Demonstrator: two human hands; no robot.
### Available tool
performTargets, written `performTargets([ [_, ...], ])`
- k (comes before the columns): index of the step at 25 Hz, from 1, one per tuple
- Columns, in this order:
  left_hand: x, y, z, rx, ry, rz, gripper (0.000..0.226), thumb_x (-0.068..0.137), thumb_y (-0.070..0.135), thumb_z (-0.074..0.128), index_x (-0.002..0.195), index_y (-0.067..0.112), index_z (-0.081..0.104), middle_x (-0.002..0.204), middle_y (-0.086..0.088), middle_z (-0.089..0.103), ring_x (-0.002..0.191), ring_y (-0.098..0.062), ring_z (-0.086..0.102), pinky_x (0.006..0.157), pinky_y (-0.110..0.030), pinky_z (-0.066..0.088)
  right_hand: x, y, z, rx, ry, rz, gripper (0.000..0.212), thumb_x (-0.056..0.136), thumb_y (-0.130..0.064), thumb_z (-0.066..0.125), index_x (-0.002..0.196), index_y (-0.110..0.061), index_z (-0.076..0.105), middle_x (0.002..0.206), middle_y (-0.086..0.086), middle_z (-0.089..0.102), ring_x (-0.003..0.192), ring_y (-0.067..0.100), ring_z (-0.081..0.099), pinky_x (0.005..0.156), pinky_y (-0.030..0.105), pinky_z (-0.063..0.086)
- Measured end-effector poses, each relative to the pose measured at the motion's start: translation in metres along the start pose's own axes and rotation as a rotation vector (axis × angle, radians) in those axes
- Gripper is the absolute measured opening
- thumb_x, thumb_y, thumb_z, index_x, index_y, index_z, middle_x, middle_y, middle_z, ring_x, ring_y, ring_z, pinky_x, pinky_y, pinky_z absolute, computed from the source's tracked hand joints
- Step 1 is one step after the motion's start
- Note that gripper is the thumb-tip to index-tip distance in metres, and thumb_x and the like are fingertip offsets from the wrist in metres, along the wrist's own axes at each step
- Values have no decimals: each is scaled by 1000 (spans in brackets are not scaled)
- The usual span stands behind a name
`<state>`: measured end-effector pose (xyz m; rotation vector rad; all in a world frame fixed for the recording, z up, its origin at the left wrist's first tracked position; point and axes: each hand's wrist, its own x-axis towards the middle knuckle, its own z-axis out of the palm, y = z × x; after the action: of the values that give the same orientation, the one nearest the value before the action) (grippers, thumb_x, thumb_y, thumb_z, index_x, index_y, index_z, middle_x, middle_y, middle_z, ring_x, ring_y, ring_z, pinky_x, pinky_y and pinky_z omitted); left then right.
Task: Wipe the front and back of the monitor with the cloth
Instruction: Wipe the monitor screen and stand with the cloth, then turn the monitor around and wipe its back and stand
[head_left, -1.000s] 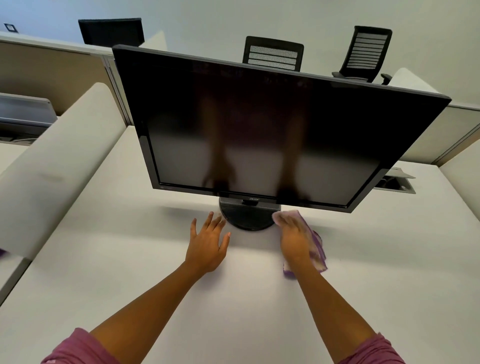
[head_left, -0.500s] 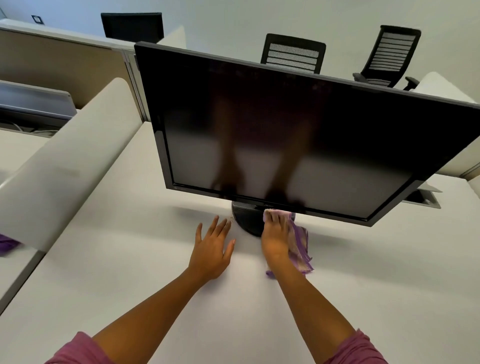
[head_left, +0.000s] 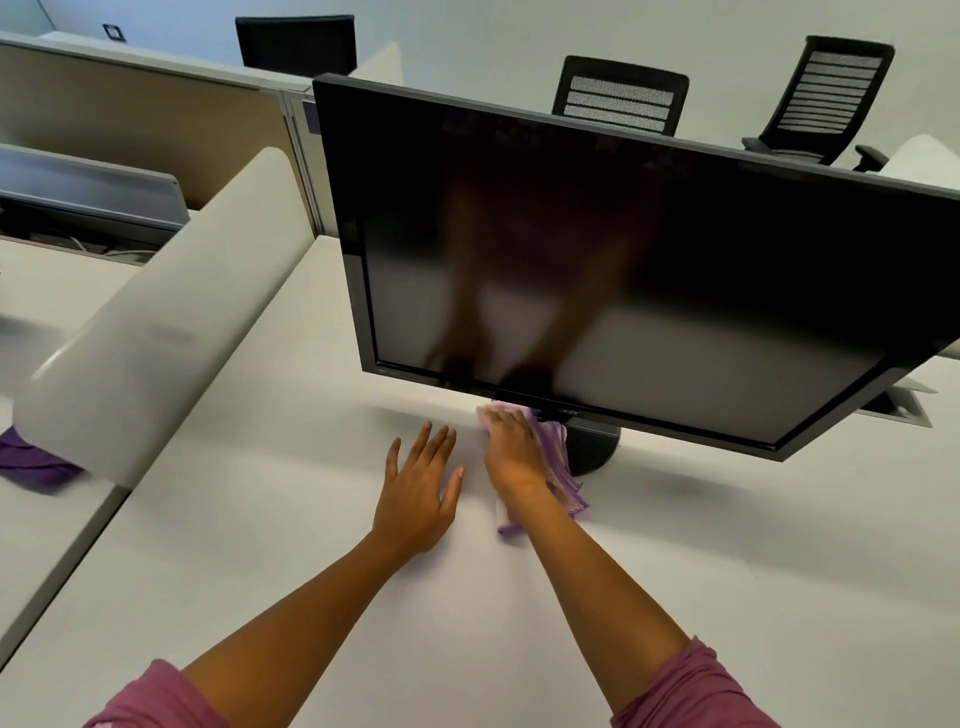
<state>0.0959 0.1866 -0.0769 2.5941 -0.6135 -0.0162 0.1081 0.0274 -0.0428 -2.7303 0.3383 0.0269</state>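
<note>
The black monitor stands on its round base on the white desk, its dark screen facing me and mirroring both arms. My right hand lies on the purple cloth and presses it to the desk just left of the base, fingertips under the monitor's lower bezel. The cloth sticks out to the right of the hand and behind the wrist. My left hand rests flat on the desk beside it, fingers spread, holding nothing.
A rounded white divider borders the desk on the left, with another purple cloth beyond it. A cable hatch sits behind the monitor's right corner. Black office chairs stand past the far edge.
My right hand has slid the cloth leftward along the desk, from the right of the base to its left, closer to the left hand. The left hand stayed flat.
</note>
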Motion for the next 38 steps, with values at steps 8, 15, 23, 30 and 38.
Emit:
performTargets([
  [8,1,7,-3,-6,-8,36,88,93,71,-6,158,22,29,164,4,26,152,-7,4,123,-39,-12,-23,38,-27,-33,-103,-130,55,104,-11,50,154,-21,32,162,-5,26,149,16,24,119,20,13],
  [15,3,42,4,-33,-34,85,94,90,74,-10,158,22,27,165,3,25,155,-12,10,122,-38,-12,-65,83,-56,445,-107,467,77,80,-54,74,143,-23,41,135,2,47,128,26,47,108,37,41],
  [23,-6,87,11,-50,-86,125,69,98,56,20,158,22,27,164,2,27,155,-15,15,122,-38,-11,-100,166,-103,-39,-225,517,70,86,-31,75,146,-24,40,148,0,40,135,28,41,116,40,33],
  [30,-22,123,30,-43,-143,155,72,96,57,17,158,23,26,165,3,24,156,-14,12,120,-36,-13,-181,263,-119,-166,511,437,35,79,11,69,105,-12,72,109,7,69,105,28,60,92,34,47],
  [38,-14,170,31,-170,-77,98,73,94,56,19,156,20,32,163,2,31,155,-15,16,124,-39,-5,-168,289,-139,157,-51,787,43,91,-24,59,133,-25,52,131,0,61,124,27,54,104,38,33],
])
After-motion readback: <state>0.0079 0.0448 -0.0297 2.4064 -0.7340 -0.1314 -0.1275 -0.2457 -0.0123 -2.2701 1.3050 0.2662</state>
